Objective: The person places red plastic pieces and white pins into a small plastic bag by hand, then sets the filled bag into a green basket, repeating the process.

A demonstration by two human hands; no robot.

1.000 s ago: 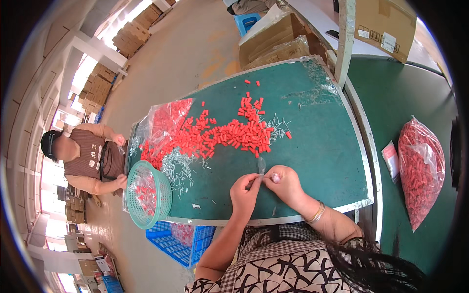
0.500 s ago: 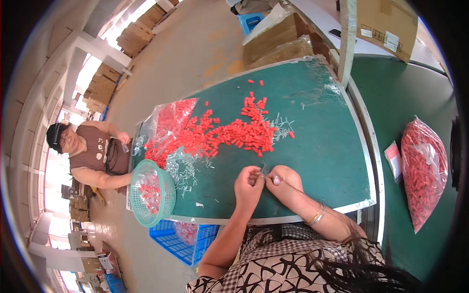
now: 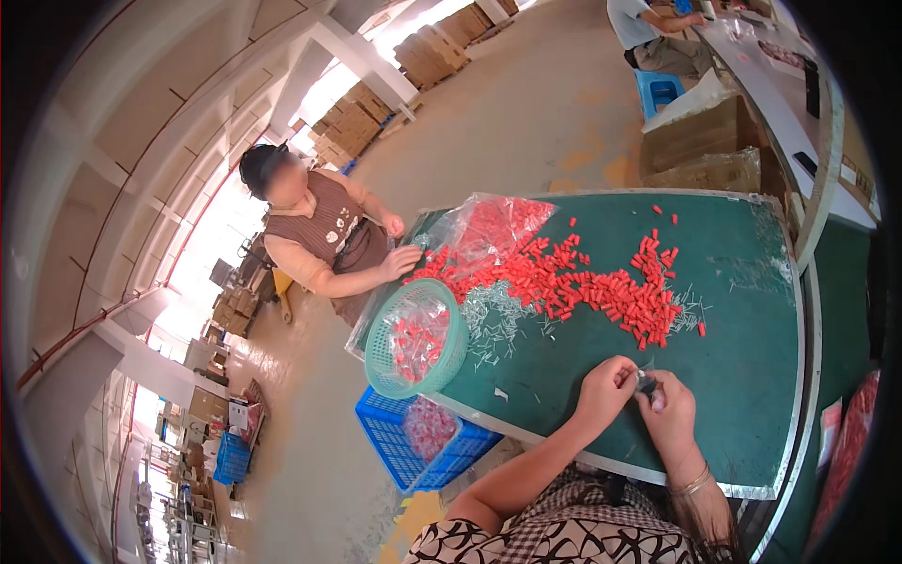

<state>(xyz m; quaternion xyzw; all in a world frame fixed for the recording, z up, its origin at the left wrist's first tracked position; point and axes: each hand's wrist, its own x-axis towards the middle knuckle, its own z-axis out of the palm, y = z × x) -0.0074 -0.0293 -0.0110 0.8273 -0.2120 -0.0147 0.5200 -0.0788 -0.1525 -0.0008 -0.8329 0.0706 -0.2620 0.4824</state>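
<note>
Over the near edge of the green tabletop (image 3: 554, 395), my two hands meet at a small clear plastic bag (image 3: 645, 380). My left hand (image 3: 606, 393) pinches its left side between thumb and fingertips. My right hand (image 3: 669, 414) is closed round the other side; a small pale item shows at its fingers, too small to name. Beyond my hands lies a heap of red plastic sleeves (image 3: 625, 299). Thin clear and metallic-looking pins (image 3: 493, 320) are scattered at its left and right ends.
A green basket (image 3: 460, 348) with small filled bags stands at the table's left corner, above a blue crate (image 3: 376, 428). A large clear bag of red sleeves (image 3: 507, 226) lies at the far edge. A co-worker (image 3: 329, 230) stands at the left; another person (image 3: 648, 38) sits far off.
My view has swung left, so the table appears farther right. The co-worker's hand has left the green basket and is now by the heap. My hands stay together at the small bag.
</note>
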